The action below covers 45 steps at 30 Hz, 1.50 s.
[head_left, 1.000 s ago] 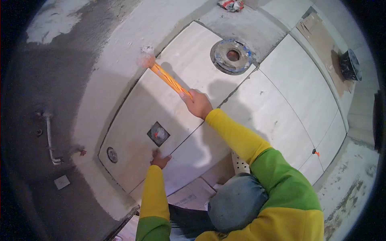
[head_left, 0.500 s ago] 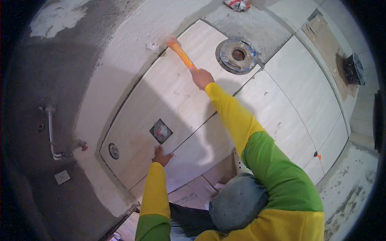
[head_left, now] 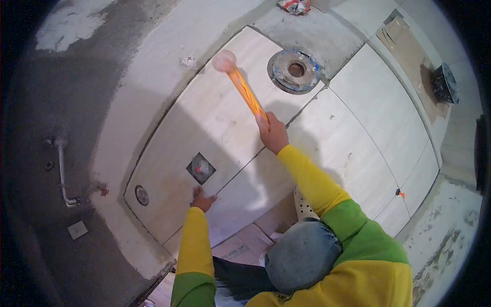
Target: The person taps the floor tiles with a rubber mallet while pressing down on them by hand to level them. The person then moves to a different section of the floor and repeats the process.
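Note:
My right hand (head_left: 274,133) is wrapped round the orange-yellow handle of a mallet (head_left: 246,92). Its pale, motion-blurred head overlaps the upper left part of a large cream floor tile (head_left: 240,120). My left hand (head_left: 203,199) rests with fingers spread on the same tile, near its front joint. Just beyond those fingers is a square cutout (head_left: 207,159) with a reddish bit inside. A smaller round cutout (head_left: 142,195) lies near the tile's left end. At the tile's far right corner sits a grey, blue-smeared ring (head_left: 281,69) around a dark hole.
More cream tiles (head_left: 363,128) extend to the right, one joint holding an orange tile spacer (head_left: 400,194). A black bucket (head_left: 445,84) stands on cardboard at the right. Along the left wall runs a metal pipe (head_left: 62,169). A crumpled bag (head_left: 294,6) lies at the back.
My right hand has drawn back towards me and slightly right with the mallet, whose head is now over the tile instead of at its left edge. My left hand stays on the tile.

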Motion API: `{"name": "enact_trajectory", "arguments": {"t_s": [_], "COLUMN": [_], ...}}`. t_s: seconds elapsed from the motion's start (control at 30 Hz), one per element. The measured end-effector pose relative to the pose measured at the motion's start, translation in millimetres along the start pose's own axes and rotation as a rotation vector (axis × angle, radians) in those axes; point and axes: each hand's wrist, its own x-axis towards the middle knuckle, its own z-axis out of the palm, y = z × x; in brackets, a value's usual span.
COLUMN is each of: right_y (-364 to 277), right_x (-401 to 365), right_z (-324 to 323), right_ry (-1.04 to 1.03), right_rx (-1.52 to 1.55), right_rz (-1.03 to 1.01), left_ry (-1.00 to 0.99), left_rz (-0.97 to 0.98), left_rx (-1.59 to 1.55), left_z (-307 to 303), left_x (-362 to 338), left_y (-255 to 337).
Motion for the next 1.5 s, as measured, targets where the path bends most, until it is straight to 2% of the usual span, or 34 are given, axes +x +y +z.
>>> {"name": "enact_trajectory", "arguments": {"t_s": [0.03, 0.1, 0.13, 0.2, 0.23, 0.3, 0.4, 0.53, 0.6, 0.73, 0.8, 0.87, 0.93, 0.97, 1.03, 1.13, 1.17, 1.2, 1.27, 1.33, 1.4, 1.5], "right_y": [16.4, 55.4, 35.3, 0.0, -2.9, -15.5, 27.1, -31.3, -43.3, -10.1, -18.2, -36.0, -16.5, -5.4, 5.4, -16.7, -23.6, -18.8, -12.0, 5.0, 13.4, -8.4], "right_x": [2.1, 14.5, 14.6, 11.9, 10.8, 27.9, 96.1, 121.0, 119.4, 167.3, 180.7, 156.3, 151.0, 153.4, 156.0, 143.2, 127.5, 111.7, 95.0, 100.6, 115.7, 78.2], "right_z": [5.3, 18.2, 8.5, -7.1, -4.5, 0.5, 31.8, 12.7, 16.7, 32.6, 24.7, 17.7, 29.8, 30.8, 18.8, 4.5, 5.4, 4.0, -0.4, 2.9, 1.0, 3.0], "right_ry": [0.001, -0.036, -0.034, -0.050, -0.047, 0.040, 0.107, -0.022, 0.094, 0.205, 0.024, -0.013, 0.399, 0.399, 0.020, 0.045, 0.073, 0.077, 0.192, 0.229, 0.050, 0.112], "right_rx": [0.002, -0.094, -0.093, 0.021, 0.021, 0.050, -0.043, -0.105, -0.040, -0.086, 0.013, 0.064, -0.082, -0.083, -0.012, -0.171, -0.044, -0.045, -0.024, -0.040, -0.049, -0.072], "right_rz": [0.001, 0.202, 0.199, 0.050, 0.062, -0.097, 0.029, 0.090, 0.011, 0.012, 0.166, 0.155, -0.251, -0.248, 0.178, 0.099, 0.162, 0.170, -0.018, 0.030, 0.174, 0.069], "left_ry": [-0.001, 0.008, 0.015, 0.003, -0.014, -0.006, -0.001, 0.004, -0.018, -0.033, -0.031, -0.027, -0.044, -0.048, -0.029, 0.004, 0.000, -0.017, -0.028, -0.069, -0.096, -0.165], "left_rz": [0.001, 0.004, 0.004, -0.004, -0.012, -0.010, 0.000, 0.006, -0.002, -0.007, 0.012, 0.034, 0.016, 0.016, -0.010, 0.028, 0.031, 0.038, 0.052, 0.067, 0.083, 0.101], "left_rx": [-0.008, 0.000, 0.009, 0.010, 0.012, -0.001, -0.007, 0.016, 0.021, 0.010, 0.024, 0.031, 0.051, 0.052, 0.005, -0.027, -0.023, 0.009, 0.038, 0.057, 0.058, 0.126], "left_z": [1.6, 6.2, 5.9, 3.2, 4.4, 2.3, 4.2, 11.1, 6.0, 5.2, 11.2, 13.9, 13.4, 13.0, 7.2, 5.6, 8.1, 10.8, 10.4, 2.6, -6.7, -14.6], "left_x": [-0.3, 4.0, 5.1, 2.5, -0.3, 0.5, 2.7, 10.6, 5.0, 5.0, 11.5, 18.3, 18.3, 15.3, 6.0, 6.0, 11.1, 17.3, 21.5, 13.1, -1.0, -5.7], "left_y": [-4.0, -7.9, -6.2, -4.3, -5.4, -2.2, -9.3, -15.3, -9.0, -9.3, -18.5, -21.9, -19.1, -17.8, -9.4, -8.1, -13.9, -20.5, -17.5, -7.4, 5.2, 10.8]}}
